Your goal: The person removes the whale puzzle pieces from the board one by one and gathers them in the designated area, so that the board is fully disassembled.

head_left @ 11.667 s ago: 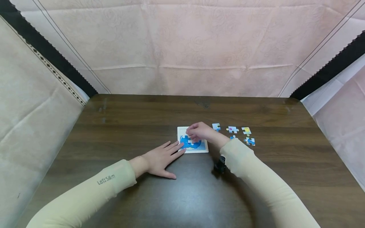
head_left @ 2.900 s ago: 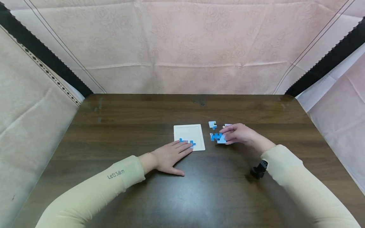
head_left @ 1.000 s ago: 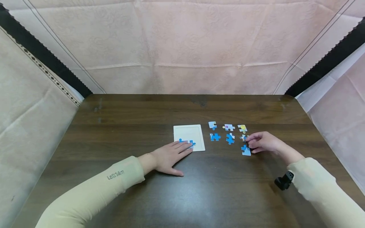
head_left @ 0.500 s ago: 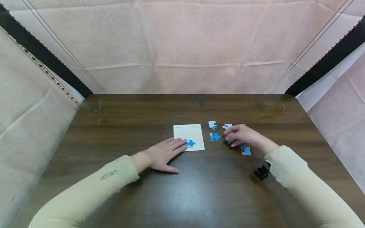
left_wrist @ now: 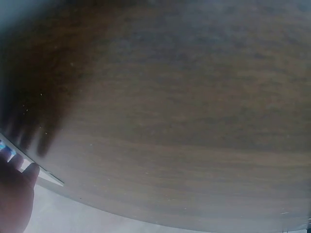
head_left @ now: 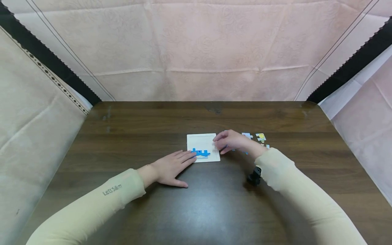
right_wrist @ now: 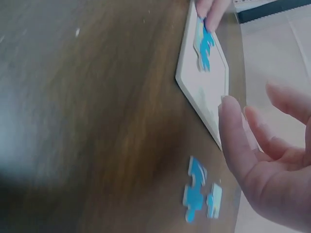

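A white square puzzle tray lies on the table, with joined blue jigsaw pieces along its near side. My left hand lies flat with fingers spread, its fingertips on the tray's near left corner and the pieces there. Over the tray's right edge hovers my right hand; in the right wrist view its thumb and fingers are apart and loosely bent, with nothing seen between them. Below it in that view lie a blue jigsaw piece and a pale blue one.
Further right on the brown wooden table lie more loose pieces, among them a yellow-patterned jigsaw piece and a pale jigsaw piece. My right hand and sleeve hide others. A pale cloth hangs behind the table.
Since the oldest frame, most pieces have left the tray for the right side. A blue-and-white piece was set down at lower right; my right hand then moved left. My left hand shifted slightly left.
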`<state>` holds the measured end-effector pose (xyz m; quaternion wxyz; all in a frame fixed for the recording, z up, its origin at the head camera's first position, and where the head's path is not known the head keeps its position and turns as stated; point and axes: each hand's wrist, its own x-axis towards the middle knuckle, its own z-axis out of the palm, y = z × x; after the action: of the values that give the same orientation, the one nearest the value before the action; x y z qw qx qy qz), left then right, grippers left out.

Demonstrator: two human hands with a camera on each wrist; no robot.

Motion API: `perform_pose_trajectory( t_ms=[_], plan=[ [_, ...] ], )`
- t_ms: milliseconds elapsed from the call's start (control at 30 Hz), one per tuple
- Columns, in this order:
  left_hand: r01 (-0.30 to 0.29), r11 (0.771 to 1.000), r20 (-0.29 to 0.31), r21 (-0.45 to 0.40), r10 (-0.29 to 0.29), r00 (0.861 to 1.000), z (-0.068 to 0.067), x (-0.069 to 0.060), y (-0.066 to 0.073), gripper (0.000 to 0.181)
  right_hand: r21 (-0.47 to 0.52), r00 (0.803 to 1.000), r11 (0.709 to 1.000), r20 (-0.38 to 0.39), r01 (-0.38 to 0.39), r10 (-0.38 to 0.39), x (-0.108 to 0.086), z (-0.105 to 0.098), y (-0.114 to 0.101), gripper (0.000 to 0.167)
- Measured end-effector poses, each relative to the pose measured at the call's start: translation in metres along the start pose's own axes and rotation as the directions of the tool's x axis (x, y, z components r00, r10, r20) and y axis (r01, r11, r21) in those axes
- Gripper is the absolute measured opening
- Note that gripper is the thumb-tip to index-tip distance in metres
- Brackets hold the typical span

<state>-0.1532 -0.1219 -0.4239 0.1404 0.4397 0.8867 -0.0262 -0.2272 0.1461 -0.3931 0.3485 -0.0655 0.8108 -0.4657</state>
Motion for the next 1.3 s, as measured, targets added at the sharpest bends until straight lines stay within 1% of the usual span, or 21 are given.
perform_pose_trajectory(
  t_ms=[233, 500, 667, 800, 900, 1000, 1133, 1300],
  plan=[
    [-0.001, 1.000, -0.008, -0.008, 0.001, 1.000, 0.000, 0.000, 0.001, 0.090, 0.007, 1.000, 1.000, 0.013, -0.012, 0.012, 0.005, 0.012, -0.003, 0.038],
    [0.007, 1.000, -0.003, -0.027, -0.007, 1.000, 0.001, 0.000, 0.001, 0.091, 0.063, 0.999, 0.998, 0.027, -0.031, 0.029, 0.010, 0.019, -0.005, 0.038],
    [0.011, 0.999, 0.003, -0.034, -0.011, 1.000, 0.001, 0.000, 0.001, 0.091, 0.076, 0.998, 0.996, 0.037, -0.054, 0.051, 0.013, 0.023, -0.008, 0.037],
    [0.012, 1.000, 0.006, -0.027, -0.012, 1.000, 0.000, 0.000, 0.001, 0.091, 0.079, 0.998, 0.995, 0.027, -0.066, 0.064, 0.015, 0.026, -0.009, 0.036],
    [0.007, 1.000, 0.001, -0.022, -0.007, 1.000, 0.000, 0.000, 0.001, 0.091, 0.035, 0.998, 0.997, 0.017, -0.062, 0.062, 0.018, 0.029, -0.009, 0.033],
    [0.000, 1.000, -0.008, -0.020, 0.000, 1.000, 0.000, 0.000, 0.001, 0.091, -0.060, 0.999, 0.997, 0.003, -0.045, 0.045, 0.020, 0.032, -0.010, 0.029],
    [-0.005, 1.000, -0.015, -0.020, 0.005, 1.000, 0.000, -0.001, 0.001, 0.090, -0.166, 1.000, 0.986, -0.021, -0.019, 0.016, 0.020, 0.036, -0.011, 0.023],
    [-0.004, 1.000, -0.014, -0.013, 0.004, 1.000, 0.000, -0.001, 0.001, 0.091, -0.202, 1.000, 0.979, -0.028, 0.005, -0.011, 0.019, 0.036, -0.013, 0.022]
  ],
)
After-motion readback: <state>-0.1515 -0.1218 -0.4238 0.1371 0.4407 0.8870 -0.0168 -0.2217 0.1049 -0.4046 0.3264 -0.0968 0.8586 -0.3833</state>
